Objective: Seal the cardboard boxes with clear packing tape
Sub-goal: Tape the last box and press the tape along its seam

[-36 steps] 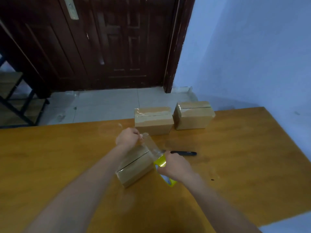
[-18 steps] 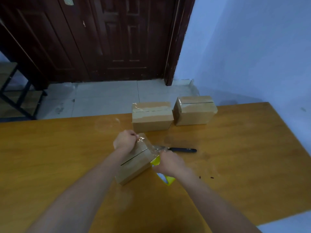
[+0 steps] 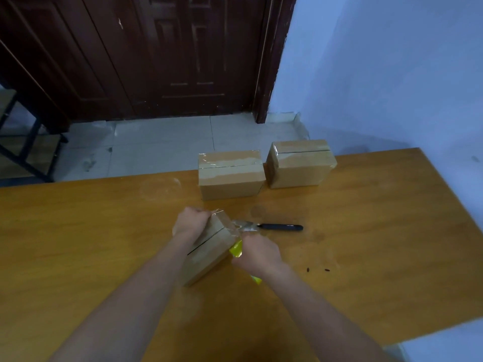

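Observation:
A small cardboard box point(image 3: 209, 246) lies at an angle on the wooden table point(image 3: 366, 244), its top seam showing as a dark slit. My left hand point(image 3: 189, 223) pinches the free end of a strip of clear tape point(image 3: 227, 222) against the box's far end. My right hand point(image 3: 254, 253) grips a tape roll with a yellow core point(image 3: 236, 250) beside the box's right side. The clear strip runs between the two hands over the box corner. Most of the roll is hidden under my right hand.
Two more cardboard boxes point(image 3: 231, 173) point(image 3: 300, 163), both with tape across their tops, stand side by side at the table's far edge. A black-handled knife point(image 3: 279, 227) lies just right of my hands. Beyond the table are a tiled floor, a dark door and a blue wall.
Both hands have come down onto the box, and the tape strip has been lowered from a raised stretch to lie close over the box's far corner. The camera tilted slightly.

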Action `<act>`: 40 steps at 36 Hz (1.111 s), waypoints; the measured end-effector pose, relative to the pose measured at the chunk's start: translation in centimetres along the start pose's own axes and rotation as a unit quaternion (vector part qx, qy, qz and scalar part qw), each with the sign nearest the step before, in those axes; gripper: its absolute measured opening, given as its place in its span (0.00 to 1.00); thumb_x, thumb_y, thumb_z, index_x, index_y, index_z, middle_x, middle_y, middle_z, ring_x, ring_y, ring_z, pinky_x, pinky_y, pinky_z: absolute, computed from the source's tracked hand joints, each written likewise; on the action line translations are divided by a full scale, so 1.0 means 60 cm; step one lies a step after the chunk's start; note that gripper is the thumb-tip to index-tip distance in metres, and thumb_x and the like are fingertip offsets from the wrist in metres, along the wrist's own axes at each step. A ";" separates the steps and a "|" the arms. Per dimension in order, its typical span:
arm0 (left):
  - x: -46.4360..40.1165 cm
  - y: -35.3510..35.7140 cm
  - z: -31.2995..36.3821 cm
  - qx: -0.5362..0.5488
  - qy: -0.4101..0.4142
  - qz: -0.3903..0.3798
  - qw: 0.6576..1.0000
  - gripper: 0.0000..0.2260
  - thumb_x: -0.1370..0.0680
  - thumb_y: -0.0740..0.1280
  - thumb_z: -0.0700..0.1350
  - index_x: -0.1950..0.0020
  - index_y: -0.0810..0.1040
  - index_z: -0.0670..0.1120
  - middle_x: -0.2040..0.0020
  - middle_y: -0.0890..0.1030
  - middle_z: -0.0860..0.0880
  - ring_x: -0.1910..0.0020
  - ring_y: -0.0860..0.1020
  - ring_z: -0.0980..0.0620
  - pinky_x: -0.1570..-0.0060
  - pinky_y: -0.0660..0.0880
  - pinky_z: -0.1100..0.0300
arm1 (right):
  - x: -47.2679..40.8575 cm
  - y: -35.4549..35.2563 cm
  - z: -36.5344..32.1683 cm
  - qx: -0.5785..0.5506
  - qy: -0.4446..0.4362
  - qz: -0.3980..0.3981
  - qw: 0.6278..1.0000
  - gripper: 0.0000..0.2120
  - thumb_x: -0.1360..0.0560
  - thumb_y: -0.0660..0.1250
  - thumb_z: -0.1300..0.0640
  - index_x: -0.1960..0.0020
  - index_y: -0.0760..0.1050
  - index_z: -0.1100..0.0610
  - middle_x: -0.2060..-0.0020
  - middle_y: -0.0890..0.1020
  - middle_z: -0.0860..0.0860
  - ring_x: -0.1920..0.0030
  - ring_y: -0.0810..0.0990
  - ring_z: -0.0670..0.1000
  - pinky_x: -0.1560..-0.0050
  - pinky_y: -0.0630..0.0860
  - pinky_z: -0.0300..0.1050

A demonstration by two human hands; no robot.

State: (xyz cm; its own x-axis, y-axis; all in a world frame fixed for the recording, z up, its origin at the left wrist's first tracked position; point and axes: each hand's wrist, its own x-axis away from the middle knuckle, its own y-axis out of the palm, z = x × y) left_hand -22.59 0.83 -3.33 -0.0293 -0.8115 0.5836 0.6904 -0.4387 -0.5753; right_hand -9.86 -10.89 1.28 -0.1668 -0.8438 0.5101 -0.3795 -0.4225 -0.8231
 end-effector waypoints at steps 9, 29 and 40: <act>-0.019 0.000 0.005 0.024 -0.037 -0.024 0.999 0.20 0.24 0.63 0.42 0.31 0.71 0.49 0.37 0.76 0.44 0.40 0.74 0.43 0.45 0.71 0.57 | 0.007 -0.004 -0.002 -0.004 -0.006 0.000 1.000 0.23 0.27 0.67 0.50 0.36 0.68 0.59 0.48 0.79 0.54 0.47 0.79 0.57 0.57 0.72 0.46; 0.081 0.068 -0.073 -0.310 0.323 0.202 0.871 0.27 0.25 0.54 0.58 0.38 0.77 0.40 0.43 0.78 0.44 0.47 0.78 0.43 0.48 0.75 0.50 | 0.010 0.003 0.000 -0.036 0.012 0.001 0.999 0.24 0.29 0.68 0.50 0.38 0.69 0.60 0.47 0.79 0.55 0.47 0.79 0.57 0.59 0.71 0.44; 0.087 0.068 -0.069 -0.352 0.313 0.185 0.862 0.32 0.25 0.53 0.62 0.36 0.75 0.38 0.41 0.77 0.42 0.44 0.77 0.42 0.47 0.72 0.51 | 0.000 0.004 0.000 -0.039 0.017 -0.027 0.999 0.13 0.29 0.68 0.51 0.51 0.71 0.58 0.55 0.77 0.53 0.54 0.78 0.56 0.61 0.69 0.43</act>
State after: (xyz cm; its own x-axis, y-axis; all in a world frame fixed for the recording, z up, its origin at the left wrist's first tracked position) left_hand -22.90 -6.79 -5.02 -0.4386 -0.8986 -0.0119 0.1320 -0.0513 -0.9899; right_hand -9.98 -10.97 1.06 -0.1736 -0.8082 0.5627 -0.4584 -0.4394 -0.7725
